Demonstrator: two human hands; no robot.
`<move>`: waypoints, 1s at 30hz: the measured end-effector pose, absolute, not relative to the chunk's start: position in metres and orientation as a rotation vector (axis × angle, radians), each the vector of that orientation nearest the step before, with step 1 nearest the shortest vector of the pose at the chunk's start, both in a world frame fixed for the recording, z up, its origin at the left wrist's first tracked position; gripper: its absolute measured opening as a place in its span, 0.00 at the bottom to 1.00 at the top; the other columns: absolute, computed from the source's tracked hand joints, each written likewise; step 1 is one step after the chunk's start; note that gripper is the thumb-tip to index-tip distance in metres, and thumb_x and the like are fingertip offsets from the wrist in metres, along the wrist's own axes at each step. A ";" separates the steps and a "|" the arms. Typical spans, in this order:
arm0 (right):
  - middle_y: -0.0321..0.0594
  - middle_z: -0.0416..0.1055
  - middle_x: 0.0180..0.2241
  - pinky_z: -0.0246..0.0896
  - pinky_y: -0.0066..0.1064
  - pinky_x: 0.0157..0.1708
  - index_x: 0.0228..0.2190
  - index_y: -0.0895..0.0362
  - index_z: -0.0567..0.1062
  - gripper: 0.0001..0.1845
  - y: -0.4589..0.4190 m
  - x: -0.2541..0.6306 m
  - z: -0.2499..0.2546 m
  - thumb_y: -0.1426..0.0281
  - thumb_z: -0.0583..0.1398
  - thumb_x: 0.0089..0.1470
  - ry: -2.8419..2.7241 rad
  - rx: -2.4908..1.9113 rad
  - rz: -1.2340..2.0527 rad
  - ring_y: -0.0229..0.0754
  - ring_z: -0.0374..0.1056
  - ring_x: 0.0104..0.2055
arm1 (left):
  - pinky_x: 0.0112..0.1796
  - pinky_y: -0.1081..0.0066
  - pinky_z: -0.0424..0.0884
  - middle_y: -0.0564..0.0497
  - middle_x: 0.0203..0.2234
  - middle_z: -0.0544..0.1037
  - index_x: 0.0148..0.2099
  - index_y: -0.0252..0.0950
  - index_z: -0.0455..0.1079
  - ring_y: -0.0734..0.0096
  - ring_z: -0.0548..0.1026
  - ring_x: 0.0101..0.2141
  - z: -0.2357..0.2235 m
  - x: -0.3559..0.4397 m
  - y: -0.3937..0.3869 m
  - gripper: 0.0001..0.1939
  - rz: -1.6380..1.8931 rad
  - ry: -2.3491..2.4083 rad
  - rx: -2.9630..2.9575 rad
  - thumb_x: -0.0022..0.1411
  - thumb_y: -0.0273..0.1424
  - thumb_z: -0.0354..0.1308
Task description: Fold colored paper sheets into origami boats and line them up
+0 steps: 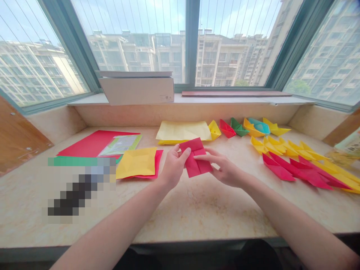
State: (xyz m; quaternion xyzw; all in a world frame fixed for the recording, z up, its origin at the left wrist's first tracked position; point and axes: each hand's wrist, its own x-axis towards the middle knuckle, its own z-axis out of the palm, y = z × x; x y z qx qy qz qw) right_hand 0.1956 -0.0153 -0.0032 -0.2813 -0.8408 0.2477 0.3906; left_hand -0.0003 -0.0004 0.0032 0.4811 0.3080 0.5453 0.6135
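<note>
A folded red paper is held up above the counter between both my hands. My left hand grips its left edge, thumb on the front face and fingers behind. On the other side my right hand pinches the right part, with a finger lying across the front and the thumb near the lower right edge. Creases and a folded flap show on the paper. Just left of my left hand lie a yellow paper square and, partly under it, a red sheet.
Folded yellow boats and red boats line the right side, with several coloured boats behind. Pale yellow sheets lie at the back. Red sheets lie left. A white box stands on the window ledge.
</note>
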 end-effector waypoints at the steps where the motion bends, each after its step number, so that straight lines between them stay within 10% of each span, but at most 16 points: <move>1: 0.43 0.60 0.61 0.62 0.45 0.57 0.57 0.44 0.69 0.27 -0.015 0.196 -0.002 0.77 0.56 0.59 -2.163 -0.697 0.612 0.50 0.60 0.62 | 0.33 0.68 0.75 0.46 0.34 0.82 0.47 0.34 0.69 0.61 0.81 0.34 0.003 0.000 -0.001 0.17 1.256 0.708 1.113 0.59 0.37 0.64; 9: 0.44 0.65 0.55 0.67 0.46 0.54 0.45 0.47 0.80 0.12 -0.015 0.194 -0.003 0.68 0.61 0.59 -2.048 -0.738 0.565 0.51 0.67 0.55 | 0.36 0.68 0.76 0.46 0.33 0.82 0.47 0.33 0.69 0.62 0.81 0.33 0.009 0.003 -0.009 0.16 1.213 0.747 1.245 0.59 0.35 0.63; 18: 0.45 0.58 0.61 0.65 0.47 0.55 0.49 0.46 0.78 0.18 -0.014 0.195 -0.003 0.66 0.65 0.56 -2.157 -0.665 0.567 0.54 0.62 0.59 | 0.39 0.64 0.77 0.45 0.37 0.82 0.50 0.33 0.68 0.59 0.81 0.37 0.008 0.002 -0.007 0.18 1.176 0.684 1.218 0.60 0.34 0.62; 30: 0.38 0.75 0.30 0.66 0.32 0.32 0.34 0.54 0.82 0.09 -0.016 0.186 -0.004 0.64 0.63 0.57 -1.797 -0.926 0.720 0.40 0.68 0.30 | 0.41 0.58 0.78 0.42 0.45 0.79 0.51 0.33 0.70 0.57 0.79 0.42 0.009 0.004 -0.013 0.20 1.010 0.605 1.289 0.64 0.42 0.58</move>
